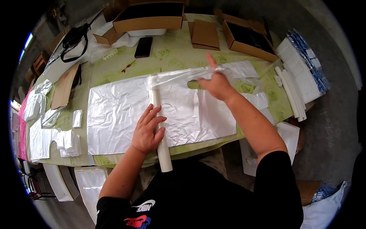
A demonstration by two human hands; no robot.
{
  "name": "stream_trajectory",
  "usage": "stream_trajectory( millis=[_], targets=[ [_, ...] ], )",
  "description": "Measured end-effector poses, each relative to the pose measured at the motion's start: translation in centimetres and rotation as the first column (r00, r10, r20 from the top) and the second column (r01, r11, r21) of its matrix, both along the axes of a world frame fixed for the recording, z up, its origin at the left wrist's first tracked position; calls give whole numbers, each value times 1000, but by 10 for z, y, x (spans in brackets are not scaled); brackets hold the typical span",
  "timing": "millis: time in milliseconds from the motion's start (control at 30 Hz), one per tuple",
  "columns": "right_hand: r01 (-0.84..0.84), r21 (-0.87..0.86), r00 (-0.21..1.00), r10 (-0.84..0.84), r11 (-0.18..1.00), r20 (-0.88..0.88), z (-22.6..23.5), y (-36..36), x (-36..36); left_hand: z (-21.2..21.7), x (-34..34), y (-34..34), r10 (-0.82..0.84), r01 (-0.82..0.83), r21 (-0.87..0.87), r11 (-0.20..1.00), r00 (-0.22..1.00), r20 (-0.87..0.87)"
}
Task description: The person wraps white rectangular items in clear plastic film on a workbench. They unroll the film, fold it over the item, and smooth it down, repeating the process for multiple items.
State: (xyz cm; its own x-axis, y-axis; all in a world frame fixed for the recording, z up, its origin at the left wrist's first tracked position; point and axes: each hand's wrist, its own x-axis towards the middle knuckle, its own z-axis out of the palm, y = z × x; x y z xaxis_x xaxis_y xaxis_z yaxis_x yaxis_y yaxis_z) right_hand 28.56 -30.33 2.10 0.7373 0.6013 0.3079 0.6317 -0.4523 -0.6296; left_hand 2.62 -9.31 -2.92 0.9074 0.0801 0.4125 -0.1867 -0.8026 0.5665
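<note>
A stack of thin white plastic bags lies flat and crinkled across the middle of the table. Over it, pointing toward me, rests a long white tube whose near end juts past the table edge. My left hand lies on the tube's left side, fingers spread and slightly bent. My right hand is over the bags' right part, beside a cut-out handle hole. Its index finger points away and its thumb is stretched left. Loose clear film runs from the tube's far end to this hand; the other fingers are partly hidden.
At the back are cardboard boxes and a dark phone. Folded white bags lie at left, near a cardboard piece. More white tubes and blue-and-white packs are at right. White bins stand below the table edge.
</note>
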Motion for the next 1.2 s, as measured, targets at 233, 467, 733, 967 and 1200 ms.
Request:
stream_trajectory(
  millis=[233,467,733,967,1200],
  targets=[
    [511,304,798,-313,804,-514,-9,-54,65,0,-2,-1,9,-10,-22,1000,1000,-6],
    [624,277,782,-582,731,-224,-29,-112,92,1,0,-1,-16,15,-14,1000,1000,-5],
    [286,-156,899,-209,945,384,-67,-9,-76,-4,-3,2,14,-14,-10,1000,1000,17],
    [65,193,998,-66,979,-1,-32,38,-71,-7,-2,2,5,-3,-41,999,999,35],
    [-102,667,676,543,738,-498,3,123,-140,-12,-6,5,55,-50,-66,997,996,71]
  ],
)
